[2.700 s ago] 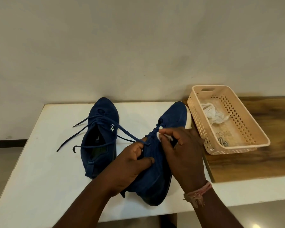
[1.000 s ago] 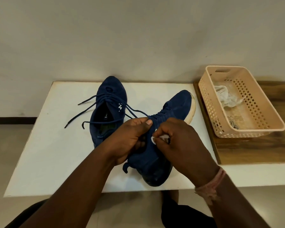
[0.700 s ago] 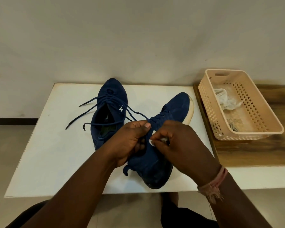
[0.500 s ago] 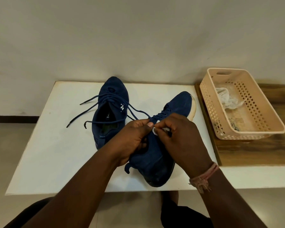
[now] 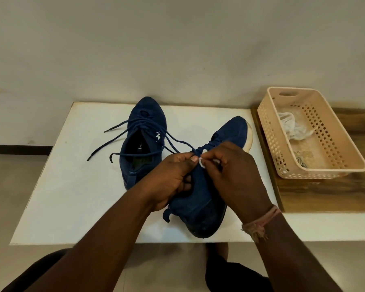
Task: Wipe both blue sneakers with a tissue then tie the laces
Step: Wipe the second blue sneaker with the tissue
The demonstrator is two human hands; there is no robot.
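Two blue sneakers lie on the white table (image 5: 72,186). The left sneaker (image 5: 144,123) stands upright, its laces (image 5: 114,142) loose and spread to the left. The right sneaker (image 5: 198,199) is tipped on its side, toe (image 5: 234,131) pointing away. My left hand (image 5: 173,178) grips this sneaker at its opening, thumb on top. My right hand (image 5: 234,173) pinches a small white wad (image 5: 202,163) that looks like tissue and holds it against the upper just below the laces. Both hands hide the sneaker's tongue.
A beige perforated basket (image 5: 270,135) stands on a wooden surface (image 5: 325,192) to the right, holding a crumpled white tissue (image 5: 291,127). The wall runs close behind the table. The table's front edge is near my legs.
My right hand has rubbed the white wad in short strokes over the right sneaker's upper, ending closer to the laces. My left hand keeps its grip.
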